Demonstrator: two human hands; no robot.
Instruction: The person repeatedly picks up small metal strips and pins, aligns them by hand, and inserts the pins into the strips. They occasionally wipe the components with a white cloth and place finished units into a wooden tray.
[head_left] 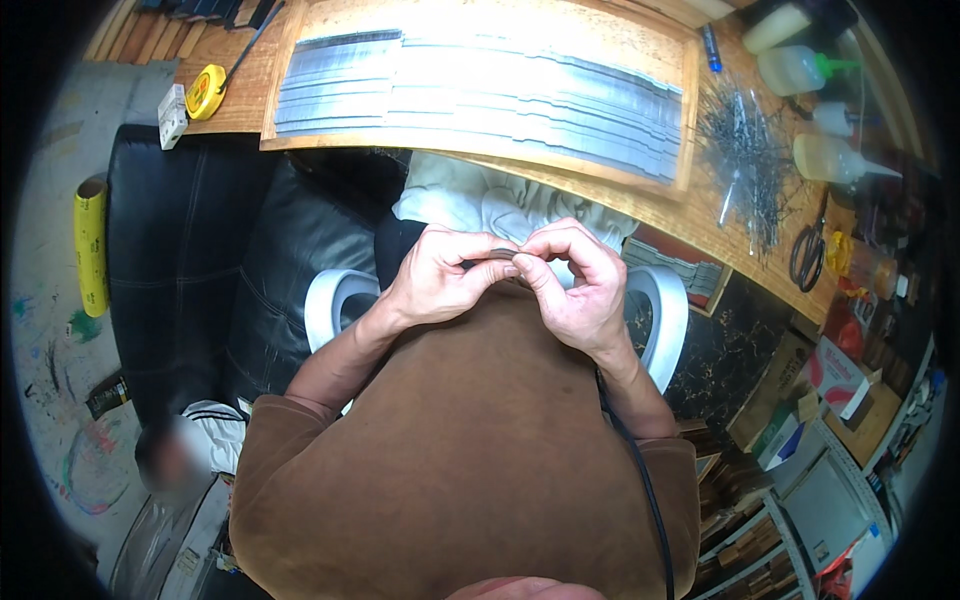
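My left hand [440,277] and my right hand [582,290] meet in front of my chest, with thumbs and forefingers closed in a pinch. Between the fingertips is a small, thin, curved brown piece [505,254]; its kind is too small to make out. Both hands grip it, the left from one end and the right from the other. Beyond them a white cloth [470,196] hangs below the table edge. On the wooden table a shallow wooden tray [480,158] holds rows of thin grey strips [460,95].
A yellow tape measure [206,93] lies at the table's left end. Thin dark wire-like pieces [745,150], black scissors [809,250] and squeeze bottles [795,70] are on the right. White chair arms [335,305] flank me. A black sofa [190,260] and another person [190,445] are to the left.
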